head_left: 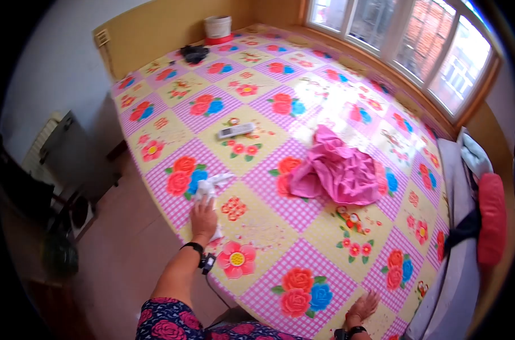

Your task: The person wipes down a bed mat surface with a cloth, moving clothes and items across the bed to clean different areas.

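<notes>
One limp white cloth (212,182), judged light, soft and best taken by a bunched fold, lies near the left edge of the flower-patterned platform (303,218). It extends beneath and beyond the left hand (203,218), clasp not determinable; the empty right hand (363,307) rests splayed at the near edge, well apart.

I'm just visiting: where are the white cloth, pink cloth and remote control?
White cloth (209,187): head view, on its crumpled far part.
Pink cloth (338,170): head view, middle of the heap.
Remote control (236,131): head view, middle of its casing.
</notes>
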A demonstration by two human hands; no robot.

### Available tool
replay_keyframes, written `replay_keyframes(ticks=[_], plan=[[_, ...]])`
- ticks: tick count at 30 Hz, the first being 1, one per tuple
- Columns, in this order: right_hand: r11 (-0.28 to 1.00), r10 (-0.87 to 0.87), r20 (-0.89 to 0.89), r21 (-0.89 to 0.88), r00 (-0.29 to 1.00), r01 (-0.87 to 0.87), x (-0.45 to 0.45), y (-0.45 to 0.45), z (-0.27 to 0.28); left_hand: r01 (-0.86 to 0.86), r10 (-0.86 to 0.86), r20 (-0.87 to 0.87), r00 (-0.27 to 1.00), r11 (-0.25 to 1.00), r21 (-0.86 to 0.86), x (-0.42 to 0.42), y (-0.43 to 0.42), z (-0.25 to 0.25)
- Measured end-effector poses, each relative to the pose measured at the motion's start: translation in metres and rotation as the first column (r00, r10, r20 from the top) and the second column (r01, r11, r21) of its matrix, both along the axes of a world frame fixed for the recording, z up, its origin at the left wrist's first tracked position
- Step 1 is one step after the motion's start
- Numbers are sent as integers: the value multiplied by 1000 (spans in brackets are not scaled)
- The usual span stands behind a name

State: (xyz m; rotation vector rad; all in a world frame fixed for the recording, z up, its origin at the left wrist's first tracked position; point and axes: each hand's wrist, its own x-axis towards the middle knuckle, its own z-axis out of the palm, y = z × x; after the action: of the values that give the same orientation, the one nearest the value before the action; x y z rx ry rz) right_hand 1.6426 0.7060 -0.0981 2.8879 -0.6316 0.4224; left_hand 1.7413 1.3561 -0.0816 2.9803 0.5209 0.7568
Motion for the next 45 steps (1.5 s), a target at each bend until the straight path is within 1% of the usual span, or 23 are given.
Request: replay_keyframes(ticks=[2,4,9,13,19,21,22,23,24,25,26,28,29,32,34,36,38,39,40,41,43,44,45], plan=[[998,22,48,51,999,-24,3,11,12,-33,34,-31,999,999,34,1,-3,4],[997,-7,41,80,999,3,2,20,20,-36,38,-49,998,998,46,1,-1,2],[992,13,62,122,998,-21,6,20,26,-42,38,-124,991,999,-22,-1,-4,9],[997,12,77,81,997,-18,4,23,28,-56,52,-157,986,998,-22,0,-5,11],[987,-24,-5,160,1000,24,5,15,21,-26,23,-171,985,1000,-11,-1,-6,17],[907,-220,-59,354,974,227,37,25,41,9,-9,-165,986,1000,0,0,-6,19],[835,-316,-104,441,943,329,49,29,49,56,-60,-160,985,998,-35,0,-6,18],[839,-344,-10,445,939,312,58,27,35,109,-118,-154,981,992,-66,2,-3,16],[868,-417,-12,291,909,402,67,37,15,164,-177,-146,973,982,-97,11,0,14],[866,-488,-2,127,873,484,77,50,3,242,-286,-222,932,948,-205,27,-1,13],[832,-552,19,-43,833,553,85,59,-3,395,-423,-198,884,903,-167,47,-9,17],[816,-578,19,-23,816,578,91,63,-9,591,-648,-176,741,754,-287,101,-29,40],[817,-576,26,-21,817,577,88,61,-13,633,-669,-184,720,742,-219,131,-39,40],[827,-562,1,6,827,562,86,63,-5,665,-688,-136,713,725,-179,239,-57,18],[834,-551,-8,19,834,552,89,69,0,634,-648,-146,748,762,-132,316,-73,2],[841,-541,8,2,841,541,87,69,0,582,-601,-143,787,799,-156,383,-101,-7],[833,-553,-15,37,833,553,89,74,10,567,-591,-82,803,799,-201,431,-139,-13],[832,-553,-15,43,833,553,90,75,12,641,-638,69,767,767,-42,459,-151,-42],[834,-550,-20,52,835,550,91,76,14,417,-694,-6,720,439,-796,481,-180,-4],[831,-553,-28,55,832,554,91,77,15,265,-664,58,746,216,-940,486,-209,12],[830,-555,-26,51,832,555,90,76,14,97,-644,202,738,-194,-976,447,-270,47],[832,-552,-23,51,834,552,90,76,13,-31,-669,222,709,-344,-938,410,-298,69],[835,-549,-11,44,836,549,90,75,12,-168,-719,223,658,-429,-887,377,-323,87]])
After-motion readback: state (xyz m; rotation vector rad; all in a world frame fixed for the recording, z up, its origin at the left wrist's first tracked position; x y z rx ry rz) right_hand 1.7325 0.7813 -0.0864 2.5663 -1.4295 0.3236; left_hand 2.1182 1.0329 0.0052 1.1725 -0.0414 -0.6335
